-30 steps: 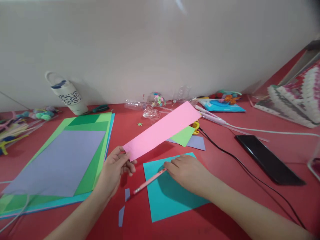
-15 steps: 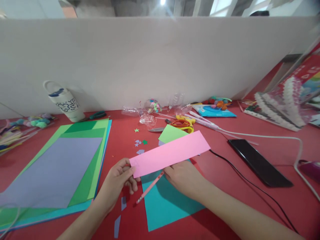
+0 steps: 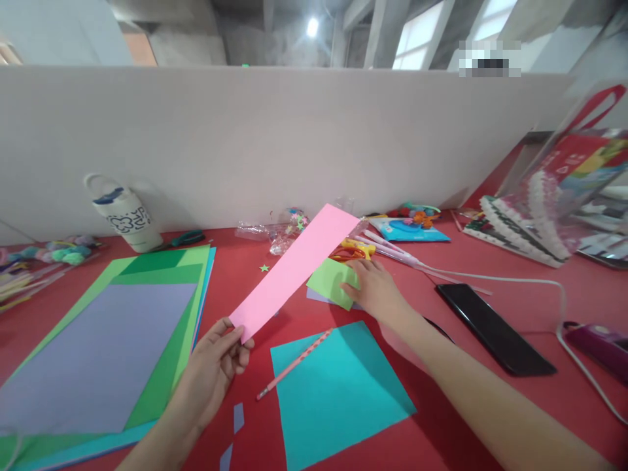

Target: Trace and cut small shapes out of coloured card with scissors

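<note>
Right hand point(image 3: 370, 288) has moved past teal paper's point(image 3: 338, 392) far edge, to green paper point(image 3: 328, 281).

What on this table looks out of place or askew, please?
No clear damage shows. The purple sheet lies askew on green sheets, and the pencil overhangs the turquoise sheet's edge. Small purple scraps lie loose nearby.
</note>
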The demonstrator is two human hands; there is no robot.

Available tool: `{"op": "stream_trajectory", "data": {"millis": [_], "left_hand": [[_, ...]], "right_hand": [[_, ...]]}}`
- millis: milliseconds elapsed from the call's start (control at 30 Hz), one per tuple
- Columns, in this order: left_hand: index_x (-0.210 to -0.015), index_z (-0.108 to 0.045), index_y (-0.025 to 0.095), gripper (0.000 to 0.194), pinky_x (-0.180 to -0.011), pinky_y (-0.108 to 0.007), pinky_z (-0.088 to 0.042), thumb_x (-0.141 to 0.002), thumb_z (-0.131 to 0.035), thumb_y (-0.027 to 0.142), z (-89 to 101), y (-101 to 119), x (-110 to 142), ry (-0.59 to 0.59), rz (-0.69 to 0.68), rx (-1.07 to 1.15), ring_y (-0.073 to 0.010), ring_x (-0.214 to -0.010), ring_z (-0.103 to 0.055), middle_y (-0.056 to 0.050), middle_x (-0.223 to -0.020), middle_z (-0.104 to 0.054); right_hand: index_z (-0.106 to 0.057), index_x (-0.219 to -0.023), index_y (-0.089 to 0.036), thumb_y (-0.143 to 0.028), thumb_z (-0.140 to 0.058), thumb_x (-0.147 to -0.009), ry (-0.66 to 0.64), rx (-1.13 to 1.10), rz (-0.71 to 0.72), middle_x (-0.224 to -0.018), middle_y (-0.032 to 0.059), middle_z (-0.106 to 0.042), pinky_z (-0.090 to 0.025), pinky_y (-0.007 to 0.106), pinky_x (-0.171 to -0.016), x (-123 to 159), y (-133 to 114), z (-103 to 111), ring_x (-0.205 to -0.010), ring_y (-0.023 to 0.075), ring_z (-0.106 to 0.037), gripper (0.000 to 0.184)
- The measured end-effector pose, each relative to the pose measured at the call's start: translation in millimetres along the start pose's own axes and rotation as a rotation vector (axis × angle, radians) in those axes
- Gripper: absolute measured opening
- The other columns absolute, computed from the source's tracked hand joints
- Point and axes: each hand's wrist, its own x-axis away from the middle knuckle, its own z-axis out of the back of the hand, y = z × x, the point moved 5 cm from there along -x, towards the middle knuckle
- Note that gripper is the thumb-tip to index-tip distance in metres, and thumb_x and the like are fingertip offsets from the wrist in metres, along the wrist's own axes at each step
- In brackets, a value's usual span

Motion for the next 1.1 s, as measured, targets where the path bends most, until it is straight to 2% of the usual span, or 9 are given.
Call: {"op": "stream_trajectory", "data": {"millis": [67, 167, 300, 367, 633, 767, 900, 1000, 1100], "left_hand": [[-0.075, -0.054, 0.017, 0.019, -0.039, -0.014, -0.043, -0.069, -0.071, 0.012, -0.6, -0.3, 0.5, -0.002, 0.008, 0.006, -0.0069, -0.042, -0.054, 0.003, -0.058, -0.061], [-0.075, -0.054, 0.017, 0.019, -0.038, -0.014, -0.043, -0.068, -0.072, 0.013, -0.5, 1.3, 1.5, 0.006, 0.001, 0.009, -0.0069, -0.042, -0.054, 0.003, -0.058, -0.061], [-0.076, -0.053, 0.017, 0.021, -0.038, -0.014, -0.041, -0.068, -0.072, 0.018, 0.4, 2.0, 1.4, -0.007, 0.003, -0.026, -0.0066, -0.042, -0.053, 0.003, -0.057, -0.062], [-0.077, -0.051, 0.018, 0.023, -0.037, -0.014, -0.039, -0.069, -0.072, 0.023, -0.2, 0.7, 1.0, -0.034, 0.014, -0.064, -0.0067, -0.041, -0.053, 0.003, -0.057, -0.062], [-0.08, -0.047, 0.019, 0.029, -0.039, -0.015, -0.039, -0.071, -0.071, 0.031, -3.6, -0.1, 2.9, -0.08, -0.03, -0.153, -0.0073, -0.041, -0.053, 0.002, -0.058, -0.065], [-0.077, -0.048, 0.018, 0.029, -0.04, -0.017, -0.04, -0.069, -0.072, 0.032, -6.7, 7.5, 7.6, -0.053, -0.058, -0.169, -0.0083, -0.042, -0.055, 0.001, -0.059, -0.066], [-0.077, -0.05, 0.018, 0.027, -0.043, -0.018, -0.042, -0.068, -0.071, 0.032, -5.7, 23.5, 9.4, 0.023, -0.159, -0.147, -0.0092, -0.045, -0.057, 0.001, -0.06, -0.067], [-0.079, -0.053, 0.017, 0.026, -0.044, -0.017, -0.043, -0.067, -0.072, 0.029, -0.8, 30.8, 6.0, 0.067, -0.217, -0.101, -0.0089, -0.047, -0.058, 0.001, -0.062, -0.067], [-0.081, -0.054, 0.017, 0.025, -0.046, -0.017, -0.043, -0.067, -0.072, 0.026, 3.2, 30.6, 0.8, 0.081, -0.226, -0.056, -0.0083, -0.048, -0.058, 0.002, -0.064, -0.067]], "right_hand": [[-0.061, -0.11, -0.007, -0.02, -0.067, -0.078, -0.01, 0.002, 0.004, -0.11, 0.0213, -0.065, -0.044, 0.049, -0.086, -6.7, 4.3, -9.9, -0.105, 0.0367, -0.055, 0.035], [-0.064, -0.106, -0.013, -0.016, -0.073, -0.073, -0.041, -0.015, 0.107, -0.113, 0.0141, -0.066, -0.043, 0.044, -0.093, -6.7, -2.7, -20.1, -0.107, 0.0302, -0.056, 0.035], [-0.063, -0.105, -0.015, -0.022, -0.063, -0.087, -0.039, 0.011, 0.159, -0.11, 0.007, -0.066, -0.046, 0.042, -0.091, -15.8, -0.1, -19.6, -0.104, 0.0223, -0.059, 0.019], [-0.06, -0.111, -0.015, -0.027, -0.057, -0.092, -0.026, 0.056, 0.126, -0.115, 0.0075, -0.062, -0.05, 0.044, -0.087, -29.0, 9.3, -18.9, -0.101, 0.0223, -0.06, 0.022], [-0.057, -0.119, -0.017, -0.03, -0.056, -0.092, -0.077, 0.194, 0.121, -0.122, 0.0086, -0.058, -0.05, 0.045, -0.086, -62.9, 16.0, -30.3, -0.103, 0.023, -0.06, 0.03], [-0.062, -0.105, -0.01, -0.018, -0.059, -0.087, -0.058, 0.224, 0.113, -0.111, 0.0161, -0.065, -0.045, 0.042, -0.091, -44.6, 5.5, -12.7, -0.106, 0.0288, -0.058, 0.02], [-0.059, -0.097, -0.011, -0.025, -0.062, -0.08, -0.053, 0.249, 0.033, -0.098, 0.0233, -0.068, -0.046, 0.04, -0.067, -2.5, 6.3, 15.6, -0.091, 0.0369, -0.063, 0.022], [-0.06, -0.089, -0.018, -0.034, -0.06, -0.082, -0.119, 0.211, 0.072, -0.091, 0.0203, -0.07, -0.044, 0.035, -0.059, 31.3, 8.5, 26.9, -0.082, 0.0331, -0.066, 0.018], [-0.063, -0.092, -0.023, -0.037, -0.065, -0.077, -0.236, 0.04, 0.094, -0.078, 0.0083, -0.073, -0.043, 0.03, -0.05, 56.5, 5.3, 26.8, -0.063, 0.0254, -0.067, 0.021]]}}
